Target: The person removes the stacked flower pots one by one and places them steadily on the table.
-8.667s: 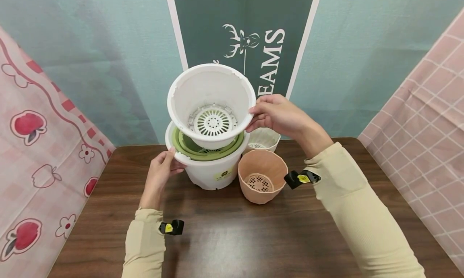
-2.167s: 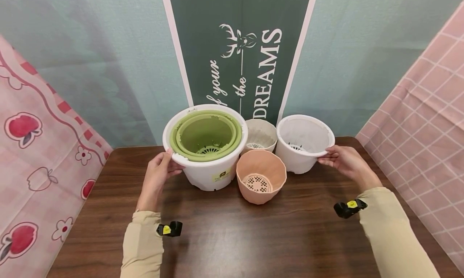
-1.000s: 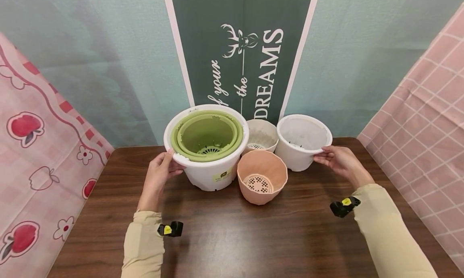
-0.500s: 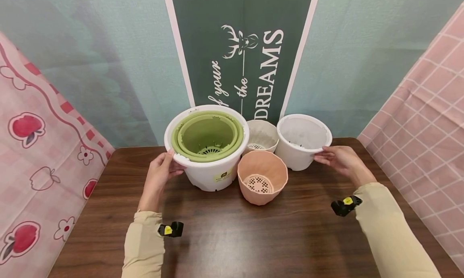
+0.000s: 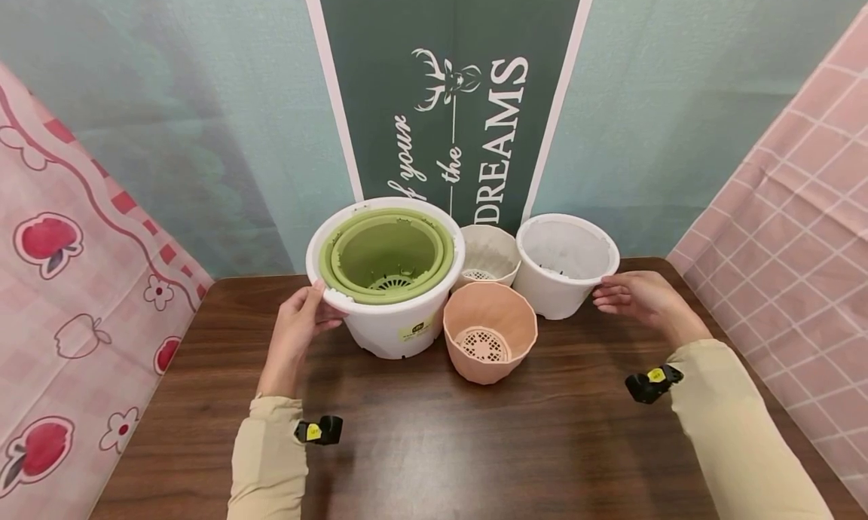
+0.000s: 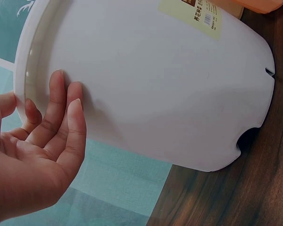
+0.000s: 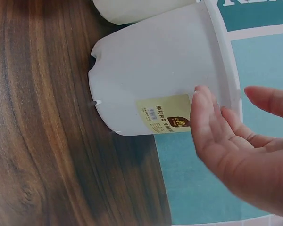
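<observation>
At the left stands a large white flowerpot [image 5: 380, 330] with green flowerpots [image 5: 389, 249] nested inside it. My left hand [image 5: 298, 324] pinches its rim, the thumb on top and the index finger beneath, while the other fingers lie by the wall. A smaller white flowerpot [image 5: 552, 294] stands upright on the table at the right. Beside its rim is my right hand [image 5: 640, 301]. The right wrist view shows that thumb [image 7: 269, 100] apart from the rim, with the fingers near the wall and the label [image 7: 166, 113].
A peach flowerpot [image 5: 490, 309] with a perforated bottom stands between the two white pots, and a cream flowerpot [image 5: 484, 247] sits behind it. The wooden table [image 5: 441, 445] ends at a curtain [image 5: 224, 128] behind and pink cloths at both sides.
The smaller white flowerpot, earlier held above the nested pots, has moved right and down onto the table. My right hand has just loosened from its rim. My left hand keeps its place.
</observation>
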The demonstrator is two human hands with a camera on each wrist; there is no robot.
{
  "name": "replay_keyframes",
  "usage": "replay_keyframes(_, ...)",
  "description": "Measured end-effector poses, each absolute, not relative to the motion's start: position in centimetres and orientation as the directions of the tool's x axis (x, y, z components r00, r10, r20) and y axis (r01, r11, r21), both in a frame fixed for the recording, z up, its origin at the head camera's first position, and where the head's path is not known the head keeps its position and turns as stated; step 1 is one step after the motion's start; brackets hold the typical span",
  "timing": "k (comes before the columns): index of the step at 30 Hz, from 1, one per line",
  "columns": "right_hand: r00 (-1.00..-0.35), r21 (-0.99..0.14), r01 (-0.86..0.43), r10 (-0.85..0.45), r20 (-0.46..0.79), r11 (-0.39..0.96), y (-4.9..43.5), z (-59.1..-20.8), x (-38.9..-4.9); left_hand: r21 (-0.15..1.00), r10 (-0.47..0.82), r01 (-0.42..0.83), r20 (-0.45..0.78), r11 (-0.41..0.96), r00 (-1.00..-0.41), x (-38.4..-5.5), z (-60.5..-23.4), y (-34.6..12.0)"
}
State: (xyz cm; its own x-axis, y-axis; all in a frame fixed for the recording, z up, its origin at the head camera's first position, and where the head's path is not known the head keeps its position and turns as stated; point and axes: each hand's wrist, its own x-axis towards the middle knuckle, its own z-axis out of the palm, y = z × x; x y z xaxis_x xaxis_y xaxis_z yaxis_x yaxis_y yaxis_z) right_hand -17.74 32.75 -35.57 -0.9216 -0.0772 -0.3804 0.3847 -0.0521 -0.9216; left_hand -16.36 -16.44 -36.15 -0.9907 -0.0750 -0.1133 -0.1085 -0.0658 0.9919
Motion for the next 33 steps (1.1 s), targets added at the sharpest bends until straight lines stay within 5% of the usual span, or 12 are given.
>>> replay_keyframes(11, -0.929, -0.928, 0.369, -0.024, -0.371, 0.06, 32.1, -34.1, -17.8, 0.991, -0.075, -0.113, -0.118, -0.07, -0.99, -16.4, -36.2, -16.5)
replay_keyframes(33, -0.966, -0.962, 0.191, -0.139, -0.22, 0.196, 29.0, -31.3, -18.1, 0.993, -0.07, -0.1, -0.104, -0.056, -0.992, -16.4, -36.2, -16.5)
